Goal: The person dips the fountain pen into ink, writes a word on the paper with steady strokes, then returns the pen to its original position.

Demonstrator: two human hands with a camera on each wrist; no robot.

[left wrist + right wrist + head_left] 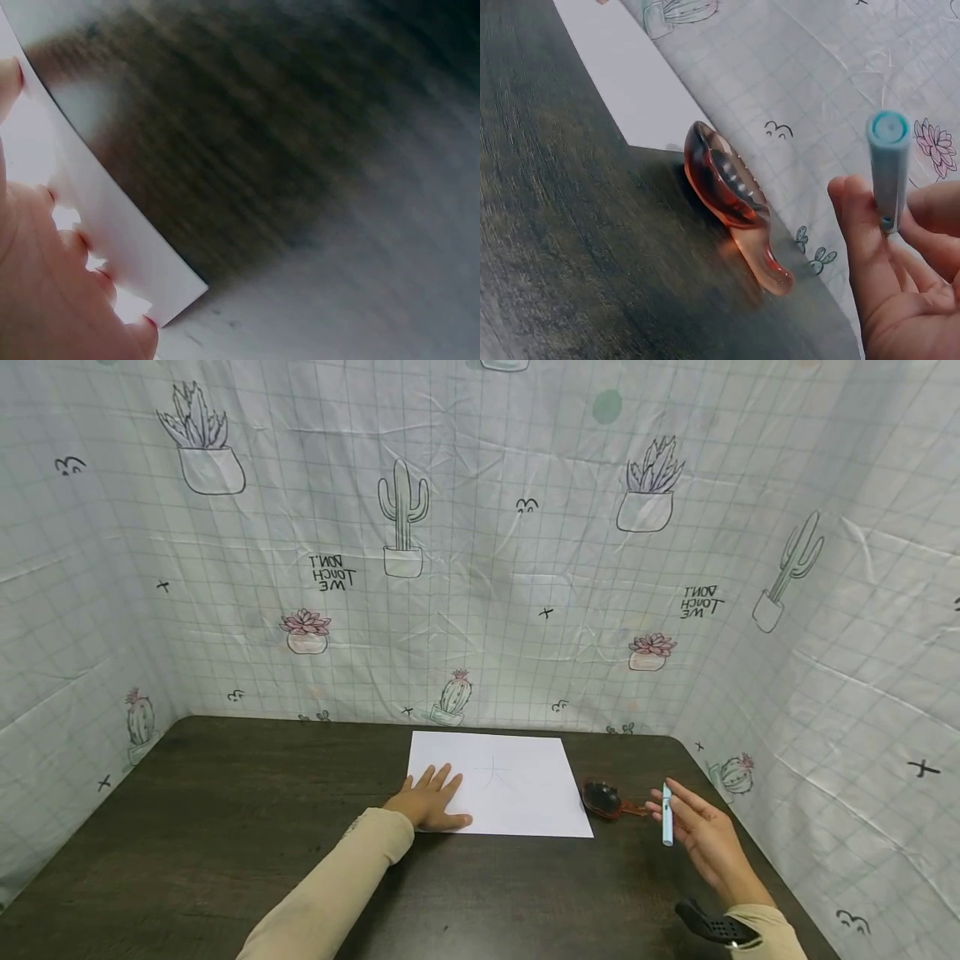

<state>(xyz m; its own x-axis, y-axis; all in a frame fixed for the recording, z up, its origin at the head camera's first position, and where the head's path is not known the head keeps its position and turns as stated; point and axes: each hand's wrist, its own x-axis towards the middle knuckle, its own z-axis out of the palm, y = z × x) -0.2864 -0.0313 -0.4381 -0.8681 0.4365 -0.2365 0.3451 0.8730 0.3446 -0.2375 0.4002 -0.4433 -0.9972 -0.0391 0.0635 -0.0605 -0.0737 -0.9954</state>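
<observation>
A white sheet of paper (pixel 525 793) lies on the dark table, bearing a few thin pen strokes that cross near its middle. My left hand (pixel 431 802) presses flat on the sheet's left side, fingers spread; the left wrist view shows its fingers (pixel 75 244) over the paper near a corner. To the right of the sheet, my right hand (pixel 705 835) pinches a light blue pen (pixel 667 817) between thumb and fingers, above the table. The pen (pixel 890 161) points its teal-ringed end toward the right wrist camera.
Between the paper and my right hand lies an amber, see-through hairbrush-like thing (pixel 602 799) with a dark oval head and short handle. A printed cloth (pixel 480 610) with cactus drawings hangs behind and at both sides of the wood-grain table (pixel 262 793).
</observation>
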